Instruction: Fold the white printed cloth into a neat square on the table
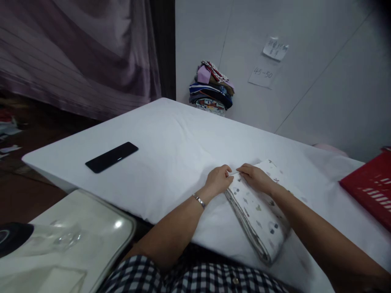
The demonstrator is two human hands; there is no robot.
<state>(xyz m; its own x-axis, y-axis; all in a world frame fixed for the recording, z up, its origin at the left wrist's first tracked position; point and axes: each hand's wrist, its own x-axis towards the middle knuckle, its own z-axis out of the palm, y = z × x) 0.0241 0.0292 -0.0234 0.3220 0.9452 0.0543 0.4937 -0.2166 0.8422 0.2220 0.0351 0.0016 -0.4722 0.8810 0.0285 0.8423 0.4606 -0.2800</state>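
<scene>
A folded white cloth (259,209) with a small print of grey, green and brown shapes lies on the white-covered table in front of me. Its layered folds show along the left edge. My left hand (218,179), with a silver bracelet at the wrist, pinches the cloth's far left corner between thumb and fingers. On the cloth's far edge, close beside it, my right hand (255,178) rests with fingers bent and fingertips gripping that edge. The fingertips of both hands nearly meet there. The underside of the cloth is hidden.
A black phone-like slab (112,157) lies on the table (152,134) at left. A red basket (371,183) stands at the right edge. Folded clothes (210,89) are stacked beyond the table by the wall. A second pale surface (100,215) with clear plastic adjoins at lower left.
</scene>
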